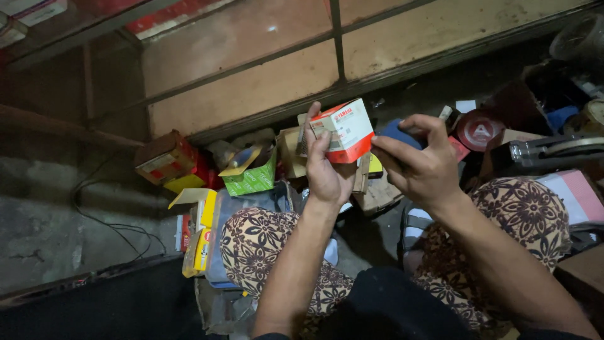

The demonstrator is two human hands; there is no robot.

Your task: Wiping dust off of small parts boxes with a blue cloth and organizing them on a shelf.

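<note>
You are holding a small red and white box [343, 131] up at the centre of the frame, your left hand [327, 170] gripping it from below with the fingers curled round its left side and the thumb pressing its face. Your right hand [415, 164] is hovering just beside the box's right edge, fingers bent and loosely together, the fingertips touching or nearly touching it; you cannot tell which in this dim light.

Behind and below the box, cardboard boxes are lying in a heap on the floor: a green box [251, 173] with its flap open at centre left, a brown box [165, 157] further left, and a yellow box [200, 230] by your left knee [251, 242]. A red round lid [478, 129] is sitting at the right, with a grey metal part [547, 151] just beyond it and a pink box [576, 192] beside your right knee [525, 211]. A blue thing [396, 132] is showing behind your right fingers, mostly hidden by them.

The right edge of the frame is dark and cluttered, and the things there are hard to make out. A black cable [107, 220] is trailing over the grey concrete floor [44, 214] at the left. A tan panelled wall [251, 82] with dark strips is filling the upper part of the frame.
</note>
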